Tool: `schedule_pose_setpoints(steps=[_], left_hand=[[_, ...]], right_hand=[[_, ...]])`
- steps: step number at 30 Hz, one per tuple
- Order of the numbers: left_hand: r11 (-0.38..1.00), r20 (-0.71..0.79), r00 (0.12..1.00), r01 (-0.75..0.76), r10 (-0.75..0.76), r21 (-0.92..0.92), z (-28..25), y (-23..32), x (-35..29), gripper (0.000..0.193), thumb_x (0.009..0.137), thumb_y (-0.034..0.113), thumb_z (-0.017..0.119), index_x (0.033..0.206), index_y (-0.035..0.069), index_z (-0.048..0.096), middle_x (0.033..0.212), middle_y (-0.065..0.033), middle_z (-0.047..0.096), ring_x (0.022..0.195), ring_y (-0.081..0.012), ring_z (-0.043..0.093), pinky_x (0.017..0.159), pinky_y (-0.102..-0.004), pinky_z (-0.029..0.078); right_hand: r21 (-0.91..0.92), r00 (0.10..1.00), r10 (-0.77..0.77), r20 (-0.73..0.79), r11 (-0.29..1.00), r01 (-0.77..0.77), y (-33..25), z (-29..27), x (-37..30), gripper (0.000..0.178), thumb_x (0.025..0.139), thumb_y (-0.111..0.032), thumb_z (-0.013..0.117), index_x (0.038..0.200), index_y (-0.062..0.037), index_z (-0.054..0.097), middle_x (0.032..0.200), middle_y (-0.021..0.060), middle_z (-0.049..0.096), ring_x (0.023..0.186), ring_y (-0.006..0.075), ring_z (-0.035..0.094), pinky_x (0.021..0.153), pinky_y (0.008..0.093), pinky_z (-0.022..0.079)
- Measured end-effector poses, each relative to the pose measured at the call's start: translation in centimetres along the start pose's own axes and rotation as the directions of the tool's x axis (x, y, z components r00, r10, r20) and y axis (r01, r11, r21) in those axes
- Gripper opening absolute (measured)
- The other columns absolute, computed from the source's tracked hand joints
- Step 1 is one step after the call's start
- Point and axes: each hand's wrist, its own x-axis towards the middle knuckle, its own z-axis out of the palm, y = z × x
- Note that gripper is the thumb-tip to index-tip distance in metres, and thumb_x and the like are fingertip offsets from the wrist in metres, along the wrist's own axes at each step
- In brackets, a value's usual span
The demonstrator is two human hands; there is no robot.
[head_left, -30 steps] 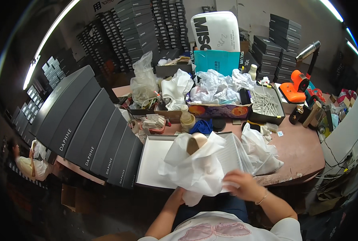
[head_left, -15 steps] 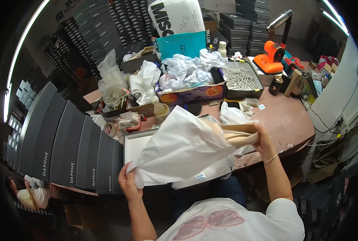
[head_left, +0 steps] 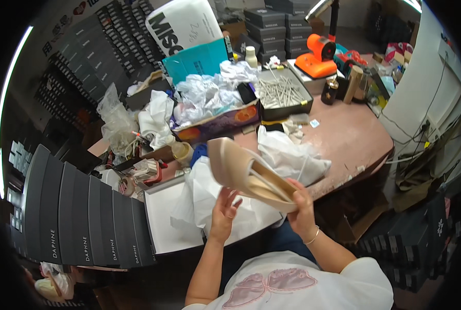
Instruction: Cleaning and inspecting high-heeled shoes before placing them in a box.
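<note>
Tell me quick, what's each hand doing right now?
Left hand: open, fingers spread just under the beige shoe.
Right hand: closed, gripping the beige shoe.

Orange tape dispenser (head_left: pixel 317 56), teal box (head_left: pixel 197 60), tray of nails (head_left: pixel 283 94)

My right hand (head_left: pixel 302 211) covers shoe (head_left: pixel 251 176) heel end. Shoe hides part of tissue (head_left: pixel 230 206) and open box (head_left: pixel 173 222). Nails in tray (head_left: pixel 283 93) too small to count.

White tee, pink butterfly print; thin bracelet (head_left: pixel 311 238), right wrist
</note>
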Motion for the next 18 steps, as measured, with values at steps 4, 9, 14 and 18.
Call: schedule_pose_setpoints(steps=[4,9,14,18], left_hand=[[0.895,-0.172,0.983,-0.015,-0.069,-0.446,2.3,0.7,-2.3,0.087,0.083,0.07,0.052,0.14,0.005,0.039,0.141,-0.0172,0.044,0.132,-0.0348,0.04,0.114,-0.0543,0.026],[0.988,-0.217,0.972,-0.067,0.096,0.139,3.6,3.5,-4.9,0.099,0.073,0.071,0.065,0.134,-0.004,0.042,0.128,-0.0167,0.052,0.117,-0.0282,0.054,0.104,-0.045,0.042],[0.84,-0.076,0.979,-0.123,0.191,0.529,3.9,3.1,-3.8,0.077,0.067,0.044,0.087,0.119,-0.002,0.054,0.101,-0.0053,0.061,0.092,-0.0152,0.058,0.08,-0.0307,0.049],[0.953,-0.062,0.995,0.095,-0.081,0.287,3.6,2.8,-1.3,0.056,0.076,0.03,0.08,0.115,-0.001,0.054,0.102,-0.0054,0.06,0.092,-0.0146,0.057,0.081,-0.0288,0.047]], right_hand=[[-0.516,0.825,0.369,0.428,0.849,-0.112,2.2,0.9,-3.1,0.059,0.089,-0.023,0.062,0.14,-0.0059,0.039,0.134,0.0127,0.048,0.126,0.0225,0.045,0.106,0.0348,0.035],[-0.674,0.784,0.125,0.608,0.604,0.425,1.9,3.2,-2.1,0.026,0.09,-0.02,0.06,0.109,-0.0034,0.056,0.096,0.0137,0.058,0.089,0.0312,0.057,0.081,0.0402,0.046],[-0.627,0.799,0.236,0.553,0.749,0.213,1.1,3.3,-1.3,0.021,0.092,-0.014,0.048,0.109,-0.0025,0.054,0.104,0.0197,0.058,0.092,0.038,0.059,0.084,0.0407,0.048],[-0.763,0.661,0.545,0.516,0.643,0.067,-0.2,2.3,1.1,0.027,0.094,-0.018,0.045,0.108,0.0032,0.054,0.092,0.0208,0.063,0.087,0.0331,0.063,0.08,0.0376,0.049]])
